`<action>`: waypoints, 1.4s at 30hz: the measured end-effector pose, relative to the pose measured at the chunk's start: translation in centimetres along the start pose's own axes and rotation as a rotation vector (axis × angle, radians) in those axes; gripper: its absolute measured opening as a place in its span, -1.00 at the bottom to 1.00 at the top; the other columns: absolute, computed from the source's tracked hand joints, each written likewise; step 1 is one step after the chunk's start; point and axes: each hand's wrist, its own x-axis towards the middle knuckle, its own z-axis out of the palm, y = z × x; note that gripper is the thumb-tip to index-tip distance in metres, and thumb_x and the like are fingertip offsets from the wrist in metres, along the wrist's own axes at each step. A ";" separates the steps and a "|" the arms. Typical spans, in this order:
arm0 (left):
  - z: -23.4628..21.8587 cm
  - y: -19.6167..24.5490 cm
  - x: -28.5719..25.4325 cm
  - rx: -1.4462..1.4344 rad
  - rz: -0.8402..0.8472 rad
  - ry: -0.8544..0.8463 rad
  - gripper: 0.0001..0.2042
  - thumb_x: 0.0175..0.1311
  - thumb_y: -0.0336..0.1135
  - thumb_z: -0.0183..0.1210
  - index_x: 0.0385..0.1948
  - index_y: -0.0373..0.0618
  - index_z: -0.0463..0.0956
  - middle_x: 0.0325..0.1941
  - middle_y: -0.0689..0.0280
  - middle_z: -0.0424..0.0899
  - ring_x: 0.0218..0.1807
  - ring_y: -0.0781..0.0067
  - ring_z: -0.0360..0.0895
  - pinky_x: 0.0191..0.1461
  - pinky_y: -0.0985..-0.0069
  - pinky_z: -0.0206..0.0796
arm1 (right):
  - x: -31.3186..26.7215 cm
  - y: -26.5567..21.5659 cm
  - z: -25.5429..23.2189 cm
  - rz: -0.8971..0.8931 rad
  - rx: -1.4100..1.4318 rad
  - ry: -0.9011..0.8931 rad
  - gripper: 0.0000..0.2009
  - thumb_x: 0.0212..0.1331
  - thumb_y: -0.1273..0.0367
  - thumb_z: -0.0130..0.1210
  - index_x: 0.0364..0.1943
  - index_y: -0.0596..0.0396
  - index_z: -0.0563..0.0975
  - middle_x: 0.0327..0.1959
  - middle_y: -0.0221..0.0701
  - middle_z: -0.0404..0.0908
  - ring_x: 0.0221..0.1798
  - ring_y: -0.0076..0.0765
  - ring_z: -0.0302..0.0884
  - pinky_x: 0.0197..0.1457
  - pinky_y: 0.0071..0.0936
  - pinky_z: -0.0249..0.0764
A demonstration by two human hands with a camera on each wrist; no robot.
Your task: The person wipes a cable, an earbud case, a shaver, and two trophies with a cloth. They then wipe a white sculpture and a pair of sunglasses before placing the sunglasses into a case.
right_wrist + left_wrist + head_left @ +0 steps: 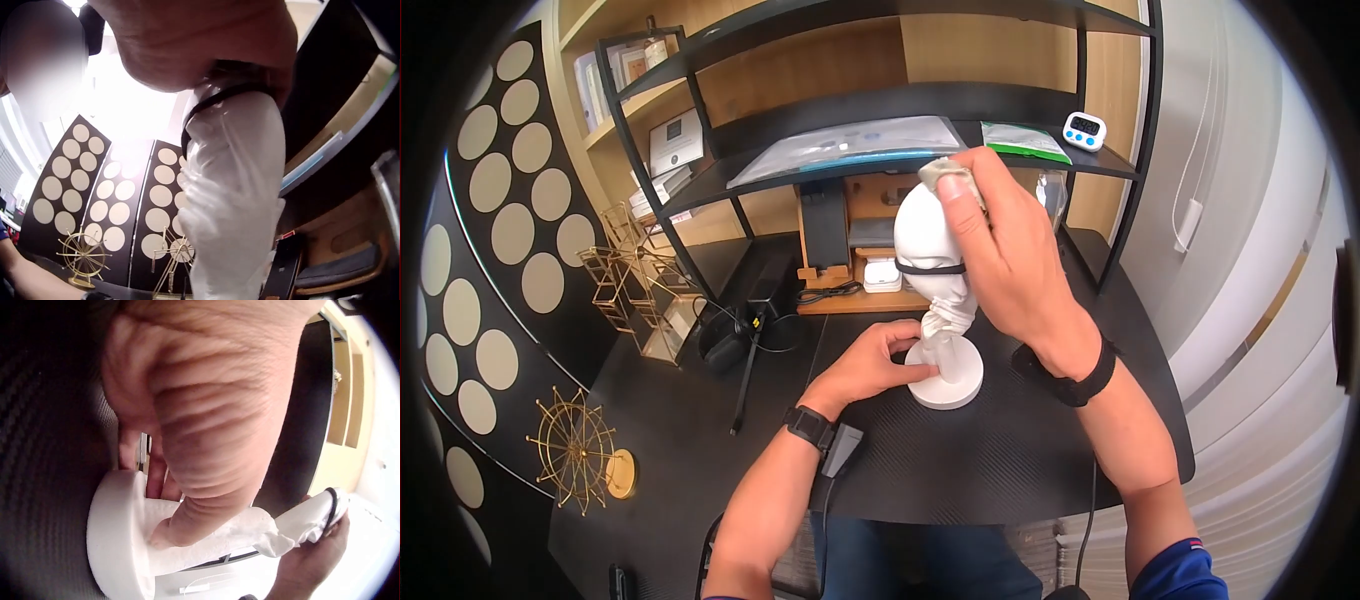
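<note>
A white head-shaped sculpture (pixel 922 232) stands upright on a round white base (pixel 948 393), with a thin black band (pixel 928 269) across its face. My left hand (pixel 868 362) grips the stem just over the base. In the left wrist view the thumb presses the stem (pixel 200 544) near the base, other fingers behind it. At the top of the head, my right hand (pixel 1012 255) pinches a crumpled greyish-beige cloth (pixel 945 172) between thumb and fingers. The right wrist view shows the sculpture's glossy folded surface (pixel 237 169) below that hand; the cloth is hidden there.
Behind the sculpture is a black shelf unit (pixel 740 185) bearing a clear plastic folder (pixel 850 140), a green-edged packet (pixel 1027 143) and a white timer (pixel 1084 131). On the black desk (pixel 870 465), a gold wheel ornament (pixel 575 452) and a black cable (pixel 747 385) lie left.
</note>
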 end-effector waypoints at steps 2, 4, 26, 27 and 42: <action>0.1 0.1 0.0 0.005 -0.004 -0.007 -0.57 0.32 -0.51 0.48 0.23 -0.27 0.67 0.18 0.35 0.78 0.26 0.54 0.65 0.47 0.45 0.42 | 0.2 -0.1 -0.1 -0.090 -0.073 0.013 -0.72 0.61 0.23 0.11 0.01 0.24 0.53 -0.18 -0.02 0.66 -0.16 0.21 0.61 -0.06 -0.03 0.54; 0.2 0.2 -0.1 0.009 -0.007 -0.013 -0.57 0.33 -0.51 0.48 0.23 -0.27 0.67 0.18 0.35 0.78 0.25 0.54 0.65 0.47 0.45 0.42 | 0.5 -0.1 -0.3 -0.322 -0.200 -0.005 -0.74 0.40 0.33 0.27 -0.01 0.23 0.57 -0.12 -0.10 0.66 -0.11 0.17 0.63 -0.01 -0.03 0.59; 0.6 0.6 -0.1 0.022 -0.049 -0.024 -0.54 0.37 -0.52 0.45 0.29 -0.30 0.62 0.20 0.33 0.78 0.27 0.55 0.65 0.44 0.47 0.45 | 0.8 0.0 -1.3 -0.516 -0.480 -0.180 -0.89 0.11 0.45 0.32 -0.28 0.08 0.65 -0.11 -0.41 0.65 -0.02 -0.14 0.58 0.05 -0.16 0.58; 0.6 0.5 -0.2 0.021 -0.047 -0.014 -0.54 0.37 -0.52 0.45 0.29 -0.30 0.62 0.20 0.33 0.78 0.26 0.55 0.65 0.43 0.47 0.45 | 0.8 -0.1 -1.3 -0.509 -0.492 -0.181 -0.89 0.11 0.45 0.32 -0.28 0.08 0.65 -0.12 -0.41 0.65 -0.03 -0.14 0.57 0.04 -0.16 0.58; 0.6 0.3 -0.1 -0.012 -0.025 -0.019 -0.59 0.37 -0.51 0.45 0.25 -0.29 0.65 0.17 0.36 0.79 0.22 0.57 0.66 0.40 0.50 0.44 | 0.5 0.3 -0.9 -0.312 -0.360 -0.048 -0.89 0.35 0.37 0.23 -0.16 0.09 0.62 -0.15 -0.28 0.57 -0.01 -0.02 0.60 -0.08 -0.07 0.63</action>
